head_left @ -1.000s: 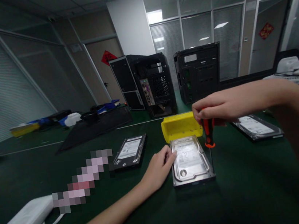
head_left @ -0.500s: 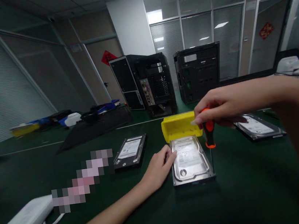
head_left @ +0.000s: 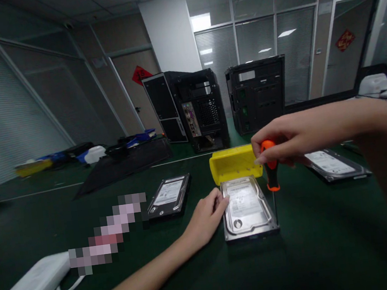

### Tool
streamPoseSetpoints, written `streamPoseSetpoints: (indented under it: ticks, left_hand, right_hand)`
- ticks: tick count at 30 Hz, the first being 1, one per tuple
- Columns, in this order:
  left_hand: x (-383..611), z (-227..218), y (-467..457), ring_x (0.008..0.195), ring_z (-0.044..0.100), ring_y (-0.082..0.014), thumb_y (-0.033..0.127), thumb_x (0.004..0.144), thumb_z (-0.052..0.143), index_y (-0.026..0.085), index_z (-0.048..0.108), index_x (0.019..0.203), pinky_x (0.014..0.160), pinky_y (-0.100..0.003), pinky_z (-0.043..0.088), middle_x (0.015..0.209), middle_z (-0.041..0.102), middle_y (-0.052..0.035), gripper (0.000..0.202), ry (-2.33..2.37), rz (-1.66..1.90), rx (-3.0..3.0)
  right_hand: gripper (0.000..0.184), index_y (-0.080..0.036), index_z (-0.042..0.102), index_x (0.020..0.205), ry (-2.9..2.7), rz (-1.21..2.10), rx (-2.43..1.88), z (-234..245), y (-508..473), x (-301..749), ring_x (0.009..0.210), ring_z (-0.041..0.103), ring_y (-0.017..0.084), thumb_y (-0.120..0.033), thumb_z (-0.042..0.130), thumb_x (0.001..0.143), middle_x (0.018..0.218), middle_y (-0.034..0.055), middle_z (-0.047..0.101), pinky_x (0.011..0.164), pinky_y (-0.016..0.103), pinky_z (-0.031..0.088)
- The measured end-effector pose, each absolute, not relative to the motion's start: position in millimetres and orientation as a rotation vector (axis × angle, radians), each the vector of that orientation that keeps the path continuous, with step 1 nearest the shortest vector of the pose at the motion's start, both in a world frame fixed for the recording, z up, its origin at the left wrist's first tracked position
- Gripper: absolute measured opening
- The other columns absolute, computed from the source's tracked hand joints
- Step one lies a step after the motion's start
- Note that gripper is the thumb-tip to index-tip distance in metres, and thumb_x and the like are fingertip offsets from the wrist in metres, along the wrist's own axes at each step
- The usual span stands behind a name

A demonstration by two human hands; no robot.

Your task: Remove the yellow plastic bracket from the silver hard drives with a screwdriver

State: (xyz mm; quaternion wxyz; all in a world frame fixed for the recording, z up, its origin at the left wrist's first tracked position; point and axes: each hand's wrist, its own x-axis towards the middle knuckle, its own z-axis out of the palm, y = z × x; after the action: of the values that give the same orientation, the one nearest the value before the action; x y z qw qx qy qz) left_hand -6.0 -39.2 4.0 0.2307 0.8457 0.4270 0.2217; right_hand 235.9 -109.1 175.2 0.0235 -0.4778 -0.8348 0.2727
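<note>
screwdriver (head_left: 272, 175) upright, clamped in grip of right hand (head_left: 287, 136), tip at hard drive (head_left: 246, 207) corner; left hand (head_left: 206, 215) clasping drive edge.

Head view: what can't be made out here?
All in the head view:
Screwdriver: whether its tip sits in a screw; too small.
Centre drive: label text too small; left edge partly behind left hand.
Right drive: partly hidden by right hand.
White object: cut off by left edge.
Pinkish item: pixelated.
</note>
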Motion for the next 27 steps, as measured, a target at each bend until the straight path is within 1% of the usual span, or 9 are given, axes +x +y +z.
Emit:
streamPoseSetpoints:
  ticks: [4, 8, 16, 22, 27]
  left_hand:
    - [-5.8, 4.6, -39.3, 0.063, 0.046, -0.0142, 0.046, 0.088, 0.031, 0.019, 0.044, 0.075, 0.055, -0.024, 0.031, 0.068, 0.05, 0.002, 0.033, 1.176, 0.602, 2.32]
    - [-5.6, 5.4, -39.7, 0.063, 0.046, -0.0138, 0.046, 0.088, 0.032, 0.018, 0.045, 0.075, 0.055, -0.023, 0.031, 0.068, 0.05, 0.002, 0.033, 1.164, 0.597, 2.323]
    - [-6.3, 3.6, -38.0, 0.062, 0.045, -0.0134, 0.045, 0.088, 0.032, 0.018, 0.044, 0.074, 0.055, -0.023, 0.03, 0.066, 0.049, 0.0028, 0.033, 1.157, 0.615, 2.337]
    - [-6.0, 4.1, -38.8, 0.062, 0.046, -0.0137, 0.046, 0.088, 0.032, 0.019, 0.044, 0.074, 0.055, -0.024, 0.03, 0.067, 0.049, 0.0025, 0.033, 1.161, 0.608, 2.337]
    - [-5.2, 4.5, -39.5, 0.063, 0.046, -0.014, 0.046, 0.088, 0.031, 0.019, 0.044, 0.075, 0.056, -0.024, 0.031, 0.067, 0.05, 0.0022, 0.033, 1.17, 0.608, 2.33]
  right_hand:
    - [0.033, -0.017, 0.056, 0.096, -2.569, 0.84, -1.476, 174.5, -107.9, 238.2, 0.062, 0.057, 0.014, -0.044, 0.049, 0.078, 0.078, 0.0037, 0.062, 0.052, 0.024, 0.045]
    - [0.035, -0.017, 0.057, 0.098, -2.587, 0.789, -1.471, 173.9, -108.0, 237.5, 0.062, 0.058, 0.015, -0.044, 0.047, 0.079, 0.078, 0.0044, 0.063, 0.053, 0.024, 0.045]
    - [0.033, -0.017, 0.057, 0.1, -2.673, 0.697, -1.447, 176.4, -112.2, 235.1, 0.062, 0.058, 0.014, -0.041, 0.044, 0.081, 0.08, 0.0037, 0.062, 0.052, 0.023, 0.044]
    - [0.039, -0.018, 0.061, 0.096, -2.612, 0.725, -1.518, 175.2, -111.8, 234.1, 0.063, 0.058, 0.016, -0.049, 0.046, 0.078, 0.08, 0.0046, 0.063, 0.048, 0.023, 0.041]
    - [0.043, -0.017, 0.063, 0.095, -2.577, 0.754, -1.471, 174.3, -111.0, 232.4, 0.067, 0.057, 0.017, -0.051, 0.042, 0.079, 0.081, 0.0053, 0.064, 0.055, 0.025, 0.041]
